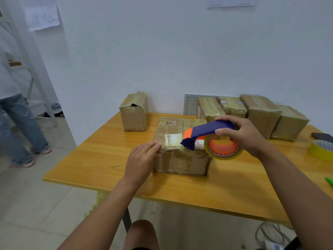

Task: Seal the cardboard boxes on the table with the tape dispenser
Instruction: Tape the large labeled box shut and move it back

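A taped cardboard box [180, 159] with a white label sits in the middle of the wooden table [100, 159]. My left hand [142, 159] rests with straight fingers on the box's near left top edge. My right hand [241, 136] grips the blue and orange tape dispenser [209, 136], whose nose touches the box top near the front edge. Its tape roll [223, 148] hangs over the box's right side.
One box [134, 112] stands at the table's far left. Several taped boxes [259, 114] line the back right by the wall. A yellow tape roll [322, 148], a dark phone [322, 136] and a green item [329, 181] lie at the right edge. A person stands far left.
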The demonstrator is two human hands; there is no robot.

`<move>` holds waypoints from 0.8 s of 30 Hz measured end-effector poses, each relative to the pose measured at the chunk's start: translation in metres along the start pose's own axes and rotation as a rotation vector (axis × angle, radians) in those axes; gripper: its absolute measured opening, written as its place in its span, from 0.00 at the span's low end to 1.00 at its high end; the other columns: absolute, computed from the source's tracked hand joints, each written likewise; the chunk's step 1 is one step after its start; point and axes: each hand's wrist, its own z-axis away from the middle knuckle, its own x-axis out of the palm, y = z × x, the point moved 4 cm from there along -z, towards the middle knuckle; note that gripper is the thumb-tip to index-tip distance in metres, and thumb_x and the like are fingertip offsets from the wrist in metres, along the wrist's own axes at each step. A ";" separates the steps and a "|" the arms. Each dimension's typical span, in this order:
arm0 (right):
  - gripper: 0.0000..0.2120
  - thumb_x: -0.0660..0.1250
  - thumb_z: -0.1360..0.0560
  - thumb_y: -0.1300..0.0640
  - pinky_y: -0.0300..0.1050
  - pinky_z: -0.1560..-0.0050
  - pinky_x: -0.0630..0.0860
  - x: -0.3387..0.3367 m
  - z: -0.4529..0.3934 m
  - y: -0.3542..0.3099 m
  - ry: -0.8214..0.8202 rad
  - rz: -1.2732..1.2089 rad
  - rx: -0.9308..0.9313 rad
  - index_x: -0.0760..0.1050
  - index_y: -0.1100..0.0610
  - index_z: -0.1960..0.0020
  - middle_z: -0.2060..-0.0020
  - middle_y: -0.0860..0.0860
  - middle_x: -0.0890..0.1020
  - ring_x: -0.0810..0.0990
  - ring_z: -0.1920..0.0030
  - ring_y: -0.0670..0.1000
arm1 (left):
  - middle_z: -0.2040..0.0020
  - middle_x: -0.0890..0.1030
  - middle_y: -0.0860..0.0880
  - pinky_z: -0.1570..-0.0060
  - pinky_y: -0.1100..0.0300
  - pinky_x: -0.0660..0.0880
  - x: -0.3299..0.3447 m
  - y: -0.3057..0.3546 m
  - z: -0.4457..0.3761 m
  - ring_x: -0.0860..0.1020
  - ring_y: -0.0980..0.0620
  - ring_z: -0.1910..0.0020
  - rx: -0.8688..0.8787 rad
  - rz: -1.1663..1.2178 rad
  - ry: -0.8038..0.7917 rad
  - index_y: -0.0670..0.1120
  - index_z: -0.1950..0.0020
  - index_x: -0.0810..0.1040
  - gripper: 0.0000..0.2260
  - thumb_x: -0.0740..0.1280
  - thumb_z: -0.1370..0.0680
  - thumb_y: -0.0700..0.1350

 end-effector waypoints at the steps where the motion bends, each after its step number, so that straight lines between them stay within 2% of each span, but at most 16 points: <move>1: 0.25 0.70 0.33 0.43 0.31 0.61 0.73 0.002 0.000 -0.001 0.007 0.004 -0.002 0.77 0.48 0.37 0.46 0.46 0.79 0.78 0.50 0.45 | 0.42 0.82 0.44 0.50 0.52 0.75 0.001 -0.002 -0.003 0.80 0.45 0.46 -0.004 0.001 -0.009 0.45 0.37 0.79 0.15 0.67 0.22 0.47; 3: 0.26 0.70 0.34 0.42 0.32 0.58 0.72 0.007 0.000 -0.003 0.017 0.025 -0.008 0.76 0.48 0.38 0.47 0.45 0.79 0.78 0.49 0.45 | 0.42 0.82 0.45 0.49 0.52 0.74 0.003 -0.005 -0.007 0.80 0.45 0.46 -0.031 -0.009 -0.036 0.47 0.36 0.79 0.17 0.72 0.24 0.42; 5: 0.26 0.70 0.34 0.41 0.35 0.56 0.71 0.010 0.001 -0.003 0.034 0.032 -0.009 0.76 0.48 0.38 0.47 0.45 0.79 0.78 0.49 0.46 | 0.41 0.81 0.46 0.44 0.51 0.71 0.004 -0.004 -0.010 0.78 0.45 0.42 -0.064 -0.043 -0.078 0.48 0.36 0.78 0.20 0.75 0.26 0.40; 8: 0.25 0.70 0.34 0.41 0.37 0.56 0.71 0.010 0.001 -0.001 0.066 0.018 0.002 0.76 0.48 0.38 0.48 0.44 0.78 0.77 0.49 0.46 | 0.32 0.75 0.45 0.30 0.48 0.65 0.006 0.013 -0.015 0.69 0.43 0.28 -0.084 -0.065 -0.155 0.45 0.31 0.74 0.22 0.71 0.25 0.43; 10: 0.25 0.69 0.34 0.42 0.36 0.57 0.71 0.009 0.001 0.000 0.078 0.014 0.012 0.76 0.48 0.38 0.48 0.43 0.78 0.76 0.50 0.45 | 0.27 0.70 0.44 0.27 0.49 0.63 0.009 0.027 -0.021 0.66 0.44 0.26 -0.076 -0.005 -0.208 0.43 0.27 0.69 0.26 0.69 0.23 0.47; 14: 0.26 0.70 0.34 0.40 0.37 0.55 0.71 0.011 0.001 0.000 0.061 0.029 0.016 0.76 0.46 0.38 0.47 0.43 0.77 0.76 0.49 0.45 | 0.36 0.79 0.46 0.37 0.51 0.72 0.014 0.034 -0.030 0.76 0.46 0.36 -0.101 0.101 -0.232 0.46 0.33 0.76 0.19 0.70 0.23 0.48; 18: 0.26 0.72 0.34 0.39 0.37 0.53 0.72 0.009 0.001 -0.003 0.014 0.069 0.003 0.75 0.45 0.38 0.45 0.40 0.76 0.76 0.47 0.43 | 0.39 0.81 0.50 0.50 0.54 0.77 0.014 0.028 -0.028 0.77 0.49 0.41 -0.145 0.135 -0.244 0.48 0.34 0.77 0.17 0.69 0.23 0.48; 22: 0.25 0.70 0.35 0.39 0.36 0.54 0.71 -0.016 0.014 0.004 0.020 0.098 0.007 0.76 0.44 0.39 0.46 0.38 0.77 0.76 0.49 0.41 | 0.41 0.82 0.49 0.54 0.53 0.78 0.012 0.030 -0.030 0.78 0.46 0.44 -0.130 0.113 -0.213 0.47 0.37 0.79 0.15 0.69 0.23 0.48; 24: 0.25 0.71 0.35 0.40 0.38 0.53 0.73 -0.030 0.024 0.014 0.037 0.058 0.027 0.77 0.44 0.39 0.44 0.40 0.78 0.77 0.48 0.43 | 0.40 0.81 0.47 0.55 0.51 0.79 0.013 0.033 -0.029 0.78 0.46 0.45 -0.125 0.087 -0.217 0.48 0.35 0.78 0.17 0.71 0.23 0.46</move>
